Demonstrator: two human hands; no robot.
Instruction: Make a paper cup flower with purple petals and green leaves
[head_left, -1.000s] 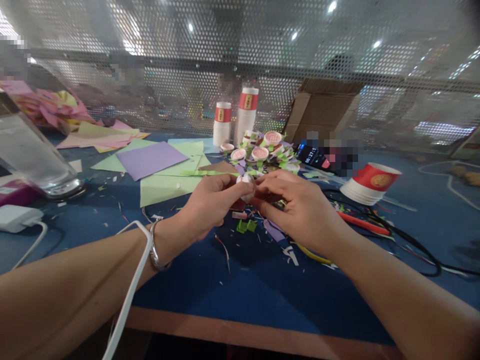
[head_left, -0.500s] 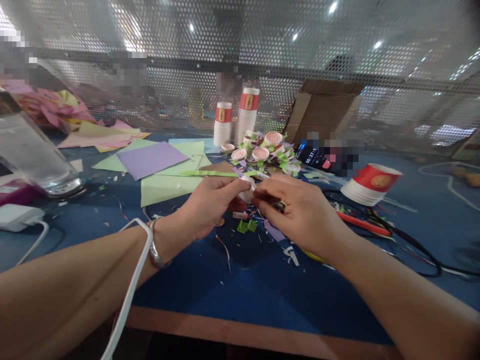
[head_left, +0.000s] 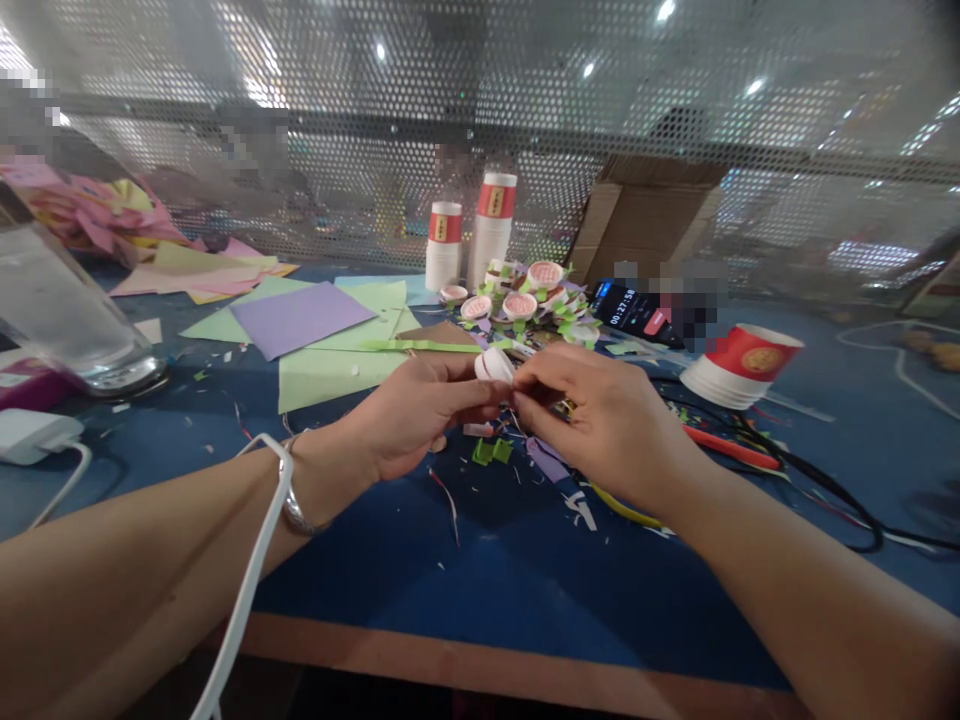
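A small white round paper piece, which looks like the cut-off base of a paper cup, is pinched between the thumb and fingers of my left hand. Fingertips of my right hand are closed together at the piece's right edge, apparently gripping it there. Just behind my hands lies a long light-green paper strip. Beyond it sits a cluster of cup bases with green and purple paper bits. Green paper scraps and a purple strip lie on the table below my fingers.
Stacked paper cups stand at the back, with a tilted cup to the right. Coloured sheets and a glass are on the left. Red-handled scissors, black cables and a phone lie right. A white cable crosses my left wrist.
The white piece has turned so more of its round face and rim shows. My left thumb has shifted lower on it, while my right hand stays nearly in place.
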